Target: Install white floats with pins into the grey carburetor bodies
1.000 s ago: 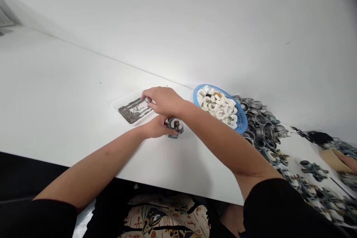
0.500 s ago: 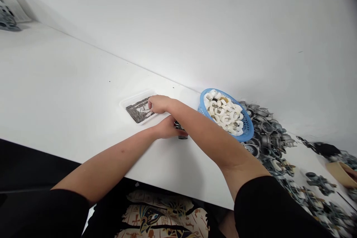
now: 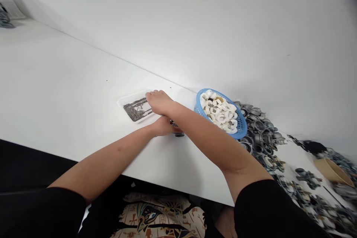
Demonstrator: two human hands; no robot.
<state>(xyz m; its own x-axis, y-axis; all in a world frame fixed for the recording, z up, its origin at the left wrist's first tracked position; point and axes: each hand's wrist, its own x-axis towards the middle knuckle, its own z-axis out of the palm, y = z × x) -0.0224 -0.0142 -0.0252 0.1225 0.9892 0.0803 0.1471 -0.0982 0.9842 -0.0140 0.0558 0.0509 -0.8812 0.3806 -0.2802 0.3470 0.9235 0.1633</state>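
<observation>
My left hand [image 3: 162, 126] is closed round a small dark metal part [image 3: 180, 134], whose end shows beyond the fingers. Just above it, my right hand [image 3: 158, 102] is bent with its knuckles up and its fingers curled. The right fingertips are hidden, so I cannot make out what they hold. Next to both hands lies a white tray [image 3: 120, 102] with many thin metal pins [image 3: 134, 113] in it. The right hand covers the tray's right end.
A blue basket [image 3: 242, 130] of white plastic rings [image 3: 221, 113] stands right of my right forearm. Grey metal parts [image 3: 260, 130] are heaped beyond it, near a tan round container [image 3: 331, 171]. A white container [image 3: 11, 2] stands far left.
My right hand has lifted from the pins and turned knuckles up, closer to my left hand. The left hand keeps its hold on the metal part. The whole view has shifted slightly.
</observation>
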